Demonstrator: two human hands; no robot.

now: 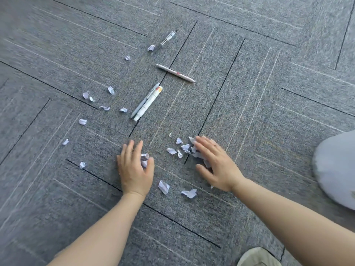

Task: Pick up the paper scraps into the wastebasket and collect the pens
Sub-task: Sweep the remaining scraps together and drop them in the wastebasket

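Observation:
Both my hands lie palm-down on the grey carpet. My left hand (134,169) cups a crumpled paper scrap (145,159) between thumb and fingers. My right hand (215,162) covers a heap of white scraps (193,150), and more scraps lie loose beside it (171,151). Two scraps (163,187) rest between my wrists. Several others are scattered to the left (82,121). Two pens lie side by side in the middle (148,101). A white pen (175,73) lies farther off, and a clear pen (164,41) lies at the top beside a scrap.
The light grey rim of a container (334,167) enters at the right edge. A beige shoe tip (257,257) shows at the bottom right. Carpet tiles with dark seams cover the whole floor.

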